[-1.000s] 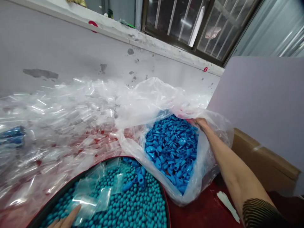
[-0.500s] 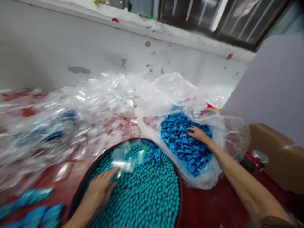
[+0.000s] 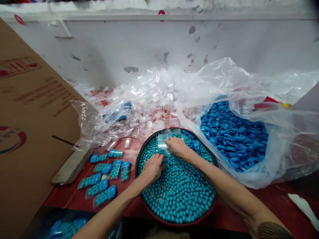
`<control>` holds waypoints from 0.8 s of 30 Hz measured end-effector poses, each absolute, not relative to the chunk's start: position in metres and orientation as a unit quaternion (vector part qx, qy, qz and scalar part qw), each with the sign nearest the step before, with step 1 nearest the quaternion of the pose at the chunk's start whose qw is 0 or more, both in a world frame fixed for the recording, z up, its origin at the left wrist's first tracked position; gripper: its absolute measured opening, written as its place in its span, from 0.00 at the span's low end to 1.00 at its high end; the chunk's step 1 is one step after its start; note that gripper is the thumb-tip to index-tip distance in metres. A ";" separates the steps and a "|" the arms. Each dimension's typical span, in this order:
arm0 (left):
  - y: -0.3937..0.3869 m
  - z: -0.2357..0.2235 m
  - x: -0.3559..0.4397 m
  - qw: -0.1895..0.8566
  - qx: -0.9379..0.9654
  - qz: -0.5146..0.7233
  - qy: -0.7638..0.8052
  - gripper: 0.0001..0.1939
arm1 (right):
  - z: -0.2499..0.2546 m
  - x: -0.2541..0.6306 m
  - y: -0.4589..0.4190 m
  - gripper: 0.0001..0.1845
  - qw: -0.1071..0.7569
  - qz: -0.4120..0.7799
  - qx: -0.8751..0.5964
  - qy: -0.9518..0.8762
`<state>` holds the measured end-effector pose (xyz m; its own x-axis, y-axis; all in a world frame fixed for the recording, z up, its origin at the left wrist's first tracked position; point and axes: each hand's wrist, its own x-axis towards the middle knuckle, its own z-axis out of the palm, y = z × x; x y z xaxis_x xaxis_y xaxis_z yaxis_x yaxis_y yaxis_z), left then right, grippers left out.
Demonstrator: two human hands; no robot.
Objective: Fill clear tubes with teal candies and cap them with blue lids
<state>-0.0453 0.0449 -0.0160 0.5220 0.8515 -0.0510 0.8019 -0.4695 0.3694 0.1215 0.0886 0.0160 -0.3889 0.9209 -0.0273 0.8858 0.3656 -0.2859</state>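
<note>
A round basin with a red rim (image 3: 137,166) is filled with small teal balls (image 3: 184,196). My left hand (image 3: 152,168) is over its left half, fingers closed around a clear plastic container (image 3: 165,161), partly hidden by the hand. My right hand (image 3: 178,147) reaches across the basin's far part with curled fingers. Its fingertips touch or nearly touch some clear containers (image 3: 161,142) lying on the balls; what they grip is hidden. Blue plastic pieces (image 3: 196,145) lie on the balls, right of my right hand.
A clear bag (image 3: 249,181) of blue scoop-like caps (image 3: 234,136) stands at right. Filled, blue-capped containers (image 3: 107,196) lie left on the red table (image 3: 62,199), beside a large cardboard box (image 3: 30,132). Many clear containers (image 3: 159,116) are heaped along the wall (image 3: 104,49).
My right hand has left the blue caps and come over the basin near my left hand. The view has swung left, bringing the cardboard box and filled containers into sight.
</note>
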 end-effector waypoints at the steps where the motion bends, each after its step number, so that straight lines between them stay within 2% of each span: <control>1: 0.043 -0.016 -0.045 0.179 0.850 0.062 0.492 0.17 | 0.010 0.113 0.091 0.12 0.068 0.137 -0.551 -0.820; 4: 0.042 -0.014 -0.044 0.199 0.825 0.084 0.522 0.18 | 0.000 0.116 0.091 0.16 0.089 0.147 -0.565 -0.807; 7: 0.050 -0.008 -0.038 0.221 0.772 0.200 0.561 0.24 | 0.004 0.137 0.083 0.15 0.127 0.164 -0.572 -0.794; 9: 0.059 -0.002 -0.030 0.315 0.719 0.272 0.556 0.28 | 0.008 0.146 0.074 0.13 0.197 0.246 -0.550 -0.774; 11: 0.067 0.005 -0.020 0.466 0.655 0.305 0.511 0.27 | 0.010 0.146 0.062 0.13 0.269 0.387 -0.510 -0.719; 13: 0.070 0.011 -0.012 0.569 0.601 0.323 0.459 0.22 | 0.011 0.141 0.049 0.16 0.302 0.506 -0.481 -0.649; 15: 0.067 0.015 -0.008 0.587 0.588 0.338 0.442 0.18 | 0.012 0.135 0.037 0.16 0.320 0.532 -0.489 -0.613; 17: 0.061 0.018 -0.008 0.599 0.585 0.336 0.431 0.15 | 0.017 0.134 0.026 0.12 0.346 0.470 -0.520 -0.623; 19: 0.058 0.020 -0.011 0.650 0.564 0.305 0.407 0.15 | 0.023 0.136 0.018 0.10 0.337 0.443 -0.527 -0.642; 21: 0.061 0.022 -0.017 0.667 0.545 0.282 0.423 0.15 | 0.027 0.141 0.010 0.12 0.293 0.487 -0.509 -0.646; 24: 0.078 0.027 -0.030 0.589 0.543 0.315 0.509 0.14 | 0.027 0.148 -0.009 0.12 0.244 0.489 -0.511 -0.663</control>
